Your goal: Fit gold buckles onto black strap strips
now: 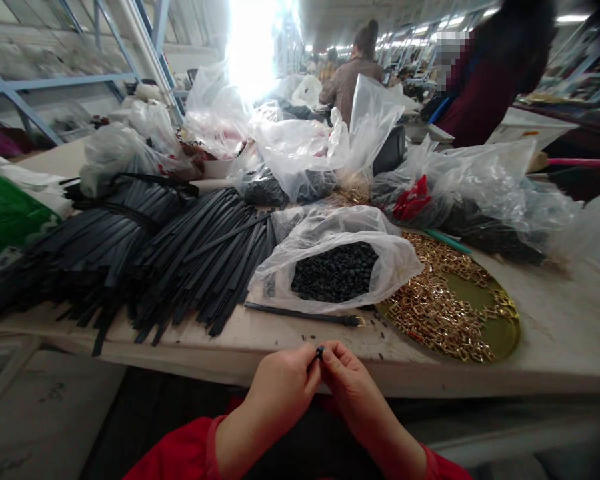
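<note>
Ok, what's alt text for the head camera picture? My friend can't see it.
The left hand and right hand hold a tiny dark piece at a table. On it lie black straps, an open plastic bag of small black loops, and a tray of gold-coloured buckles.

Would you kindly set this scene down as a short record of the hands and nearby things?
Left hand: pinching a small dark piece
Right hand: pinching the same piece
Plastic bag: open, black loops inside
Strap: in front of bag, buckle at one end
Tray: gold-coloured metal pieces, right of bag
Black strips: bunched left of bag
</note>
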{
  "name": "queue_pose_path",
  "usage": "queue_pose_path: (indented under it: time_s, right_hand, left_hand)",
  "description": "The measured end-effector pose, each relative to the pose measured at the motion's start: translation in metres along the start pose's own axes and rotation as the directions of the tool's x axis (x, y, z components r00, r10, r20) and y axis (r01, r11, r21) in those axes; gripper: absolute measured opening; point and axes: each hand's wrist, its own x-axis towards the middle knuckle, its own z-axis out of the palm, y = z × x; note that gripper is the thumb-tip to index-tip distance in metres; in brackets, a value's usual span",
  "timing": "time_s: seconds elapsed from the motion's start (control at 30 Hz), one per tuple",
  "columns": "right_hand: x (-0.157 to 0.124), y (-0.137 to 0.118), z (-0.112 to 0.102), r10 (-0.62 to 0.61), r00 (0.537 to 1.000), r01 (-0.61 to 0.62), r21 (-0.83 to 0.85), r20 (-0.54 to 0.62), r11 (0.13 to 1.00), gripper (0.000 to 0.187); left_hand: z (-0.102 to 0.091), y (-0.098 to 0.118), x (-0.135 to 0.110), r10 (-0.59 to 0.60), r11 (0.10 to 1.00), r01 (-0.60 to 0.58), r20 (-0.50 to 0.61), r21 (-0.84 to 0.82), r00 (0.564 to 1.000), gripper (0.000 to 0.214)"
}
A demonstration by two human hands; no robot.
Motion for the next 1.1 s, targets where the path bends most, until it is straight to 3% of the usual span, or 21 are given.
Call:
queue_pose_path:
  time_s: [0.13,0.2,0.27,0.47,0.63,0.8,0.87,0.97,1.1]
  right_hand:
    - [-0.002,-0.002,-0.010,-0.031,1.000,0.031,-0.079,0.000,0.996,0.018]
    - [-0.003,-0.006,-0.014,-0.012,1.000,0.013,-0.075,0.011,0.997,0.028]
    - [-0.006,-0.008,-0.015,0.010,1.000,-0.011,-0.096,-0.007,0.995,0.037]
    - [-0.014,-0.001,-0.008,0.113,0.993,-0.107,-0.135,0.036,0.985,0.027]
    - [-0.014,-0.006,-0.007,-0.009,0.998,-0.002,-0.183,-0.060,0.983,0.030]
    - [-0.013,-0.005,0.001,0.029,0.999,-0.032,-0.222,-0.016,0.975,0.030]
    - [-0.010,0.000,0.001,-0.039,0.999,0.029,-0.307,-0.025,0.951,0.031]
    - [-0.005,0.006,-0.003,-0.157,0.987,0.141,-0.370,-0.014,0.918,0.035]
    - [0.000,-0.007,-0.011,-0.144,0.981,0.188,-0.458,0.131,0.869,0.036]
  left_hand:
    - [-0.007,-0.004,0.003,0.028,0.951,0.028,0.177,-0.308,0.984,0.025]
    - [-0.013,-0.007,0.002,0.038,0.917,0.063,0.242,-0.395,0.970,0.024]
    - [-0.018,-0.007,-0.002,0.029,0.908,0.087,0.270,-0.410,0.962,0.023]
    - [-0.017,-0.005,-0.015,-0.011,0.936,0.092,0.233,-0.341,0.973,0.021]
    - [-0.018,-0.008,-0.020,-0.032,0.890,0.207,0.399,-0.406,0.917,0.024]
    - [-0.013,-0.012,-0.018,-0.050,0.864,0.232,0.383,-0.447,0.922,0.026]
    - [-0.010,-0.012,-0.015,-0.044,0.830,0.249,0.387,-0.498,0.921,0.027]
    - [-0.006,-0.010,-0.008,-0.047,0.778,0.224,0.301,-0.587,0.953,0.035]
    - [-0.004,-0.009,0.004,-0.031,0.725,0.193,0.250,-0.661,0.968,0.040]
